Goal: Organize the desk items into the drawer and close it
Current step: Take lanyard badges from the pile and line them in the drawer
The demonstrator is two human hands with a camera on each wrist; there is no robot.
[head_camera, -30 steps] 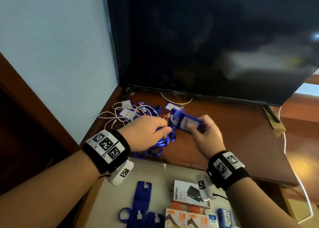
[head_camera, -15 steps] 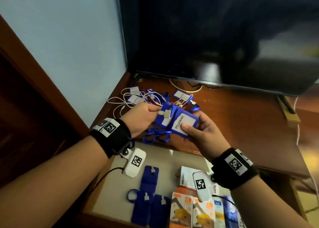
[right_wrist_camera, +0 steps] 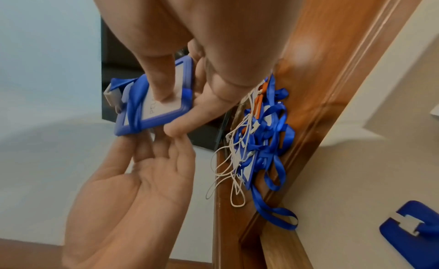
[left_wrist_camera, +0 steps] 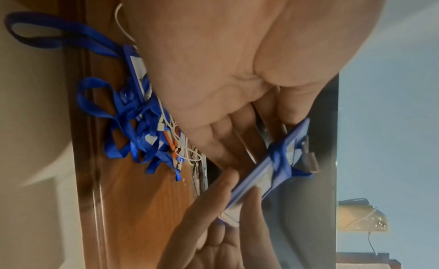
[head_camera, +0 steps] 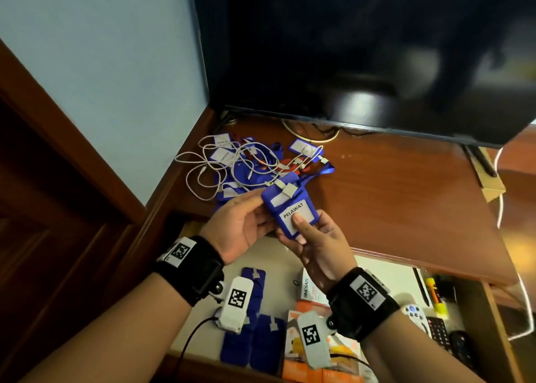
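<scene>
A blue badge holder (head_camera: 285, 208) labelled PELAWAT, with its lanyard wound round it and a metal clip on top, is held above the desk's front edge. My left hand (head_camera: 240, 226) pinches its left side, thumb on the edge and fingers underneath (left_wrist_camera: 225, 141). My right hand (head_camera: 316, 243) pinches the near end, its thumb pressing the white card (right_wrist_camera: 166, 106). Below the hands the drawer (head_camera: 388, 275) stands open, with blue badge holders (head_camera: 252, 345) lying in it. More blue lanyards and white cables (head_camera: 246, 165) lie in a tangled pile at the desk's back left.
A dark TV screen (head_camera: 348, 49) stands at the back of the wooden desk (head_camera: 391, 194). The drawer also holds orange and white boxes (head_camera: 293, 342) and remote controls (head_camera: 441, 330) on the right. A blue wall closes off the left side.
Both hands have brought the badge holder from the pile toward the desk's front edge. The loose lanyard that the left hand held now lies wound round the holder.
</scene>
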